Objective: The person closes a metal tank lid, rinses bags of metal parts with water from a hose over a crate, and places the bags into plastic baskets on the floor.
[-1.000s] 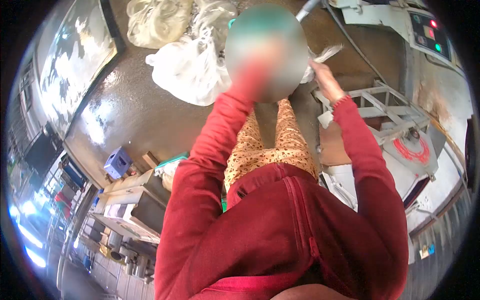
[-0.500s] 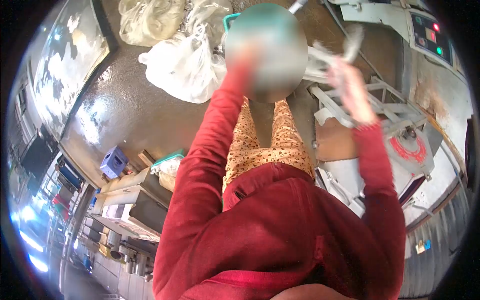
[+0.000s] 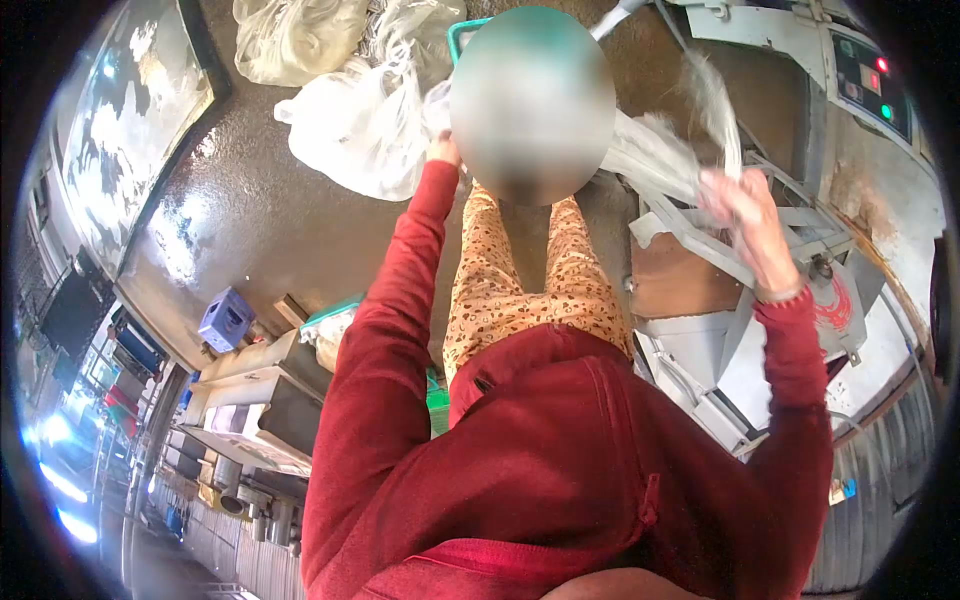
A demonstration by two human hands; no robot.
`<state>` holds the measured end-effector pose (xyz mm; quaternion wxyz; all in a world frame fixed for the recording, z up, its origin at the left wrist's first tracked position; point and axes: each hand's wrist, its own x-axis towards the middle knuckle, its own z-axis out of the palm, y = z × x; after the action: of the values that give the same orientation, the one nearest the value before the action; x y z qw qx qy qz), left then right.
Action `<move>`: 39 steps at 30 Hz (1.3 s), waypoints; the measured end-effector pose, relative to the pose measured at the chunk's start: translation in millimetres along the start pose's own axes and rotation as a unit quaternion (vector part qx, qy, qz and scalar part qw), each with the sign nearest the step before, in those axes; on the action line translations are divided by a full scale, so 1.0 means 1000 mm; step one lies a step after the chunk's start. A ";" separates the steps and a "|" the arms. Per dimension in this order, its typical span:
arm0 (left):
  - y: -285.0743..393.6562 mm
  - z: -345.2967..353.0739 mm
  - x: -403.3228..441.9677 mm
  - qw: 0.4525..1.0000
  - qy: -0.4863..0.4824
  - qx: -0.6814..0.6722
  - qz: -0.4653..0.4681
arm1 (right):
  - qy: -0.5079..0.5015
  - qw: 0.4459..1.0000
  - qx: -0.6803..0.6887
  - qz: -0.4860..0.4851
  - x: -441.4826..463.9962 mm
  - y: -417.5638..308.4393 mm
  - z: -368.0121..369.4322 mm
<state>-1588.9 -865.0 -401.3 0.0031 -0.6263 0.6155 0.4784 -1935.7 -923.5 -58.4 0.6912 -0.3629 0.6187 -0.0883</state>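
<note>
Wet floor [image 3: 255, 205]: brown and shiny, spread under the fibre heap and around the metal frame
Metal frame [image 3: 700, 243]: set at the right, directly behind the right hand in this view; cannot tell how far below
White fibre heap [image 3: 350, 150]: lying loose on the floor, just beyond the left hand
White fibre hank [image 3: 655, 160]: pulled out toward the right, hidden by blur at one end and caught in the right hand at the other, apparently flaring upward past the grip in a frayed tail
Handling: probably light, soft and limp, perhaps slippery if damp, likely to tangle or shed if jerked; best taken around a gathered part, not by the loose tips
Control panel [image 3: 872, 85]: lit red and green, beyond the right hand
Green basket [image 3: 458, 38]: mostly blurred, showing only a corner of rim
Right hand [image 3: 757, 225]: raised, with fingers curled closed around the hank
Left hand [image 3: 444, 150]: held low beside the heap, partly lost in blur, seemingly curled; cannot tell how far open or whether gripping any strands
</note>
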 end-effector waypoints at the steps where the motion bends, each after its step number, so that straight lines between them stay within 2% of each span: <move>1: 0.036 -0.025 0.004 0.998 0.029 -0.048 0.020 | 0.080 0.990 0.120 -0.007 0.011 -0.003 0.020; 2: 0.088 -0.057 0.003 0.996 0.072 -0.015 0.058 | 0.157 0.958 0.238 -0.018 0.035 0.002 0.040; 3: 0.152 -0.089 -0.009 0.989 0.114 0.018 0.094 | 0.037 0.967 0.249 -0.036 0.076 0.048 0.033; 4: 0.217 -0.118 -0.032 0.966 0.159 -0.204 -0.007 | 0.097 0.981 0.140 -0.092 0.116 0.090 0.045; 5: 0.250 -0.128 -0.047 0.975 0.176 -0.131 0.027 | 0.117 0.988 0.092 -0.045 0.153 0.128 0.052; 6: 0.279 -0.147 -0.070 0.982 0.132 -0.125 0.052 | 0.053 0.977 0.187 -0.083 0.172 0.153 0.060; 7: 0.294 -0.158 -0.088 0.986 0.082 -0.122 0.074 | 0.077 0.961 0.262 -0.036 0.180 0.154 0.068; 9: 0.275 -0.166 -0.095 0.970 0.086 -0.151 0.171 | 0.079 0.964 0.247 -0.057 0.178 0.145 0.058; 10: 0.263 -0.170 -0.096 0.956 0.086 -0.171 0.224 | 0.070 0.976 0.204 0.035 0.161 0.128 0.041; 11: 0.234 -0.160 -0.080 0.954 0.044 -0.294 0.041 | 0.054 0.986 0.159 0.022 0.124 0.090 0.036; 12: 0.175 -0.132 -0.055 0.973 0.127 -0.045 0.188 | 0.078 0.991 0.108 0.005 0.092 0.077 0.023; 13: 0.118 -0.102 -0.025 0.966 -0.013 -0.249 -0.068 | 0.131 0.990 0.055 -0.001 0.060 0.048 0.021; 14: 0.056 -0.064 -0.009 0.978 -0.029 -0.180 -0.103 | 0.184 0.983 0.002 0.000 0.027 0.020 0.020; 15: 0.009 -0.024 -0.009 0.998 -0.013 -0.053 -0.036 | 0.136 0.984 -0.111 0.007 0.013 0.016 0.001; 16: -0.002 -0.007 -0.016 0.996 0.013 0.043 0.072 | 0.075 0.995 -0.051 0.029 0.008 0.013 -0.005; 17: 0.014 -0.008 -0.012 0.976 0.064 0.116 0.171 | 0.013 0.999 0.011 0.047 0.007 0.011 -0.007; 18: 0.043 -0.017 -0.006 0.965 0.100 0.139 0.199 | 0.068 0.985 0.153 0.030 0.016 0.010 0.011; 19: 0.086 -0.035 0.005 0.977 0.093 0.118 0.148 | 0.122 0.949 0.292 0.010 0.030 0.014 0.033; 20: 0.158 -0.068 -0.003 0.987 0.099 -0.121 -0.046 | 0.071 0.957 0.281 -0.015 0.057 0.039 0.040; 21: 0.223 -0.105 -0.026 0.986 0.100 -0.133 -0.014 | 0.043 0.965 0.251 -0.059 0.096 0.083 0.046; 22: 0.246 -0.100 -0.029 0.984 0.148 -0.029 0.091 | 0.060 0.955 0.290 -0.035 0.118 0.095 0.063; 23: 0.283 -0.125 -0.063 0.969 0.147 0.015 0.198 | 0.051 0.958 0.283 -0.016 0.147 0.134 0.063; 24: 0.302 -0.139 -0.087 0.984 0.067 -0.082 0.144 | 0.021 0.937 0.348 -0.008 0.162 0.143 0.060; 25: 0.306 -0.151 -0.101 0.976 0.053 -0.044 0.207 | -0.005 0.912 0.410 0.003 0.169 0.149 0.061; 27: 0.269 -0.147 -0.095 0.925 0.106 -0.206 0.301 | 0.070 0.957 0.281 -0.012 0.146 0.108 0.053; 29: 0.196 -0.124 -0.060 0.967 0.074 -0.233 0.075 | 0.013 0.995 0.090 -0.037 0.088 0.081 0.035; 30: 0.142 -0.101 -0.034 0.967 -0.033 -0.230 -0.107 | 0.044 0.999 -0.020 0.003 0.049 0.056 0.024; 31: 0.066 -0.052 -0.011 0.989 0.022 -0.109 -0.095 | 0.065 0.988 -0.133 0.041 0.020 0.033 0.013; 32: 0.020 -0.018 -0.002 0.991 0.013 -0.084 -0.102 | 0.020 0.991 -0.117 0.062 0.006 0.021 0.004; 33: 0.023 -0.019 -0.006 0.984 -0.002 -0.113 -0.135 | -0.025 0.992 -0.094 0.080 -0.004 0.012 -0.002; 34: 0.028 -0.021 -0.010 0.976 -0.015 -0.140 -0.168 | -0.012 0.997 0.001 0.077 0.001 0.011 0.002; 35: 0.069 -0.036 -0.022 0.947 -0.031 -0.227 -0.223 | 0.000 0.993 0.096 0.072 0.006 0.009 0.006; 36: 0.052 -0.013 0.002 0.994 0.018 -0.084 -0.071 | 0.068 0.963 0.255 0.045 0.025 0.009 0.024; 37: 0.116 -0.038 -0.004 0.990 0.077 -0.093 -0.069 | 0.132 0.904 0.407 0.016 0.046 0.015 0.034; 38: 0.191 -0.071 -0.024 0.993 0.068 -0.070 -0.067 | 0.116 0.915 0.386 -0.031 0.080 0.043 0.037; 39: 0.232 -0.079 -0.042 0.983 0.062 0.101 0.143 | 0.096 0.924 0.363 -0.074 0.124 0.080 0.043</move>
<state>-1712.4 -936.0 -197.5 -0.0400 -0.5565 0.7430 0.3698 -1894.8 -919.7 -206.3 0.7042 -0.1215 0.5792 -0.3923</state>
